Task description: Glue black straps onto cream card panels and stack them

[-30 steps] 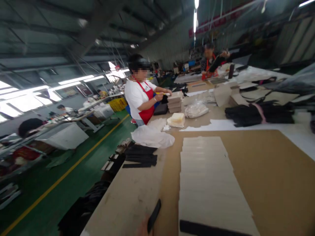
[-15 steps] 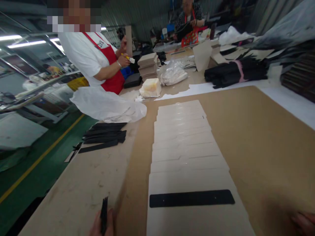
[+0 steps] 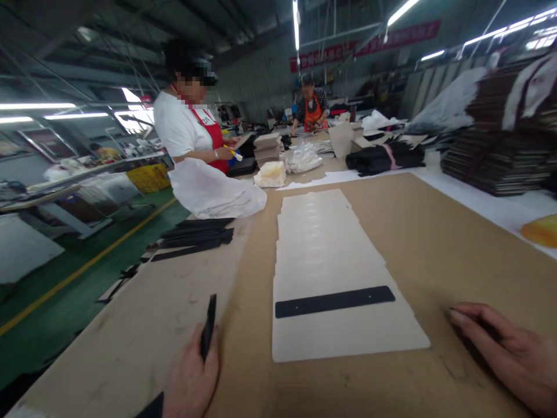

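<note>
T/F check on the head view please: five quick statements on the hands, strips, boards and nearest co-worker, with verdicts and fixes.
1. The left-hand grip holds black strips. True.
2. The right-hand grip rests on the pale boards. False: it is apart from them, to their right.
3. A single black strip lies flat across the pale boards. True.
4. The nearest co-worker wears a blue apron. False: the apron is red.
5. A pile of black strips lies to the left of the pale boards. True.
</note>
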### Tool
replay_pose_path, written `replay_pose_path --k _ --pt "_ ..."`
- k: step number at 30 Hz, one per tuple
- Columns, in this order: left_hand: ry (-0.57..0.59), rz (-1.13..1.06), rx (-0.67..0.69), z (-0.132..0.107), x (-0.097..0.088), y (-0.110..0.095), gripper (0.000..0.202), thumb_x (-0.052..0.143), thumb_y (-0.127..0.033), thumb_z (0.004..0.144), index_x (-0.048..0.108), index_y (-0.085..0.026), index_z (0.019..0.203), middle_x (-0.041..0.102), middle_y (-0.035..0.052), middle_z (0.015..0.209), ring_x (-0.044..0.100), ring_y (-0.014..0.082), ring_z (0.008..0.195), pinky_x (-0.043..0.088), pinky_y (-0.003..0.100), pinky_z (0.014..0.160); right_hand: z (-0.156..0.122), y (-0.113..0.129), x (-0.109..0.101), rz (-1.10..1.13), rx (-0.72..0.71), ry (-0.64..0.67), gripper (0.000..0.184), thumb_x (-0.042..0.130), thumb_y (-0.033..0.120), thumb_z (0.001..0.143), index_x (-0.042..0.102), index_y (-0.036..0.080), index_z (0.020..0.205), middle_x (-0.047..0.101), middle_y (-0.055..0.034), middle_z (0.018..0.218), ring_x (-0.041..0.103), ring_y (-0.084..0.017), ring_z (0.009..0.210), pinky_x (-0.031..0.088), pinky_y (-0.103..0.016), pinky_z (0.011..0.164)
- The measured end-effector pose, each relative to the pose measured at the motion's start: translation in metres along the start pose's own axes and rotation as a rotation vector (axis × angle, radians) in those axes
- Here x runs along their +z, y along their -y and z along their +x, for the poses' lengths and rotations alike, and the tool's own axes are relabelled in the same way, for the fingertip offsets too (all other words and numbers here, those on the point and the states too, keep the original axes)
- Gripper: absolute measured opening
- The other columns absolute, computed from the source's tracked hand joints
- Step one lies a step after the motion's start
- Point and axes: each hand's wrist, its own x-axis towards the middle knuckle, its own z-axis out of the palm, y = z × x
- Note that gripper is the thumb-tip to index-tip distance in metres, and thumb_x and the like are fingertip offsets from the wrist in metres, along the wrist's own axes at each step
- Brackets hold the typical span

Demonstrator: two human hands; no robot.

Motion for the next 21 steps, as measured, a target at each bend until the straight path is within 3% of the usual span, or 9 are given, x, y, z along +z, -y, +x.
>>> replay_pose_path --k 4,8,13,21 --pt "0.024 0.003 0.170 -0.016 -0.010 -0.011 0.040 0.040 -0.022 0.092 0.059 -0.017 0.127 0.070 0.0110 0.122 0.066 0.0275 0.110 0.048 0.038 0.099 -0.013 0.040 0.002 0.037 -0.130 -0.006 0.035 0.054 0.061 0.084 0.073 0.032 0.089 0.077 -0.0044 0.084 0.073 -0.025 0.070 0.059 -0.034 0.064" --pt "0.135 -0.035 0.403 -0.040 -0.026 -0.036 0.058 0.048 -0.004 0.076 0.059 -0.021 0.131 0.063 0.0058 0.134 0.056 0.0218 0.126 0.038 0.034 0.111 -0.033 0.049 0.029 0.009 -0.422 -0.091 0.047 0.046 0.061 0.088 0.073 0.026 0.105 0.075 -0.0064 0.112 0.072 -0.030 0.098 0.058 -0.043 0.090" --pt "0.207 -0.102 0.528 -0.063 -0.025 -0.064 0.056 0.048 -0.009 0.079 0.059 -0.017 0.133 0.061 0.0068 0.136 0.050 0.0245 0.128 0.035 0.035 0.113 -0.036 0.036 0.048 -0.118 -0.543 -0.135 0.053 0.042 0.059 0.092 0.074 0.021 0.109 0.075 -0.0092 0.112 0.072 -0.031 0.098 0.057 -0.048 0.094" --pt "0.199 -0.127 0.559 -0.087 -0.011 -0.072 0.061 0.052 -0.011 0.074 0.059 -0.015 0.134 0.058 0.0064 0.140 0.044 0.0249 0.129 0.032 0.032 0.115 -0.047 0.044 0.040 -0.196 -0.718 -0.154 0.055 0.037 0.055 0.098 0.078 0.018 0.100 0.075 -0.0113 0.111 0.070 -0.029 0.103 0.056 -0.046 0.098"
